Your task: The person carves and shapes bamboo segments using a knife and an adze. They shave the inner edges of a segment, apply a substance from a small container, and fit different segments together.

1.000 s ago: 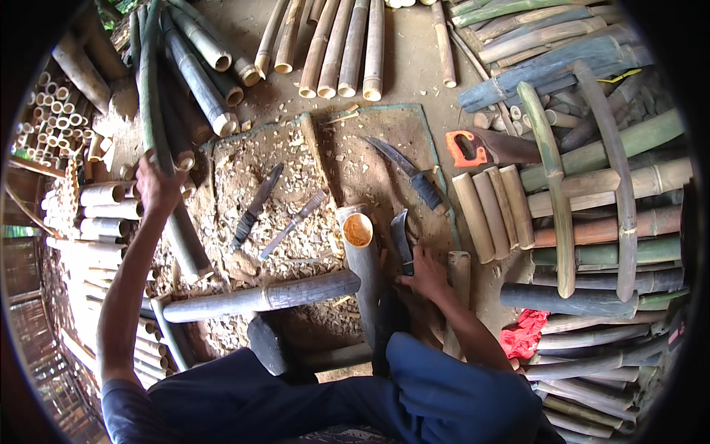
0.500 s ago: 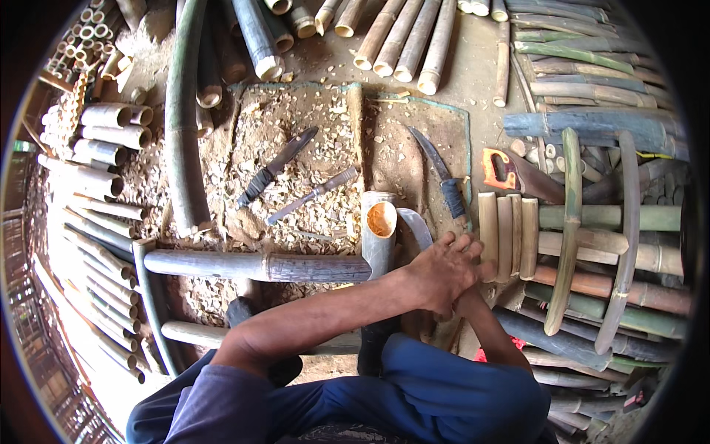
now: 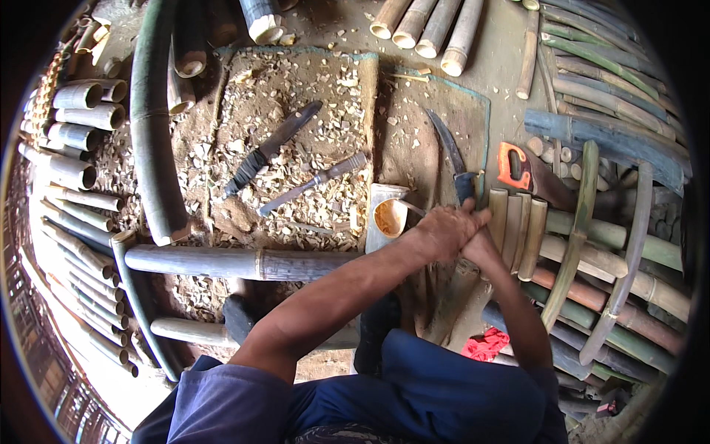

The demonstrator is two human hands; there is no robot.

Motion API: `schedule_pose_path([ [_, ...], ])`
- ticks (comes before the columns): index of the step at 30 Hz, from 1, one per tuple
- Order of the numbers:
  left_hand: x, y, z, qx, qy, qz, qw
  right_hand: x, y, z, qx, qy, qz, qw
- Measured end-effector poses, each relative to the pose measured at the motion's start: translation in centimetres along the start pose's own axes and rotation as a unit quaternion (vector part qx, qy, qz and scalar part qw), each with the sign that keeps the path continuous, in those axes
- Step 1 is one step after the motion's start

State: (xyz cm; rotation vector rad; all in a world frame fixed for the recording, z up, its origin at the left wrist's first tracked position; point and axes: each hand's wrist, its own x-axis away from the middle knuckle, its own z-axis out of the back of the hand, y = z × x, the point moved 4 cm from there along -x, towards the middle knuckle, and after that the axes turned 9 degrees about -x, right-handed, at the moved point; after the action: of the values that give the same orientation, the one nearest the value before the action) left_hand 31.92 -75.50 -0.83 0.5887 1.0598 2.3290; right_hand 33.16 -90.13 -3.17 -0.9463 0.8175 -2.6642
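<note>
My left hand (image 3: pixel 441 233) and my right hand (image 3: pixel 473 235) are closed together, overlapping, just right of an upright bamboo tube (image 3: pixel 376 240). A thin pale edge, apparently the blade of a curved knife (image 3: pixel 412 207), runs from the hands toward the tube's slanted, orange-lined mouth. The handle is hidden in my grip, and the right fingers are mostly covered and blurred. My left forearm crosses in front of the tube. Just beyond my hands lies another curved knife (image 3: pixel 448 144) with a dark wrapped handle, touching neither hand.
A bamboo pole (image 3: pixel 200 262) spans left of the tube. A broad knife (image 3: pixel 285 137) and a slender knife (image 3: pixel 318 183) lie among wood chips. Right are short bamboo pieces (image 3: pixel 531 240), an orange-handled saw (image 3: pixel 512 164), stacked bamboo (image 3: pixel 643 296) and red cloth (image 3: pixel 486 345).
My hands have moved slightly up, and the left fingers have drawn in from a more spread pose. The curved blade has turned from broadside to edge-on, nearer the tube's mouth. The view has shifted.
</note>
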Motion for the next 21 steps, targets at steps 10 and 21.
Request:
schedule_pose_path([
  [10,3.9,-2.9,4.6,0.181,0.314,0.111,0.926,-7.4,-13.4,2.8,0.328,-0.12,0.174,0.921],
  [21,7.2,-3.6,3.1,0.169,0.577,0.168,0.781,-8.5,-17.4,-1.3,0.391,-0.108,0.446,0.798],
])
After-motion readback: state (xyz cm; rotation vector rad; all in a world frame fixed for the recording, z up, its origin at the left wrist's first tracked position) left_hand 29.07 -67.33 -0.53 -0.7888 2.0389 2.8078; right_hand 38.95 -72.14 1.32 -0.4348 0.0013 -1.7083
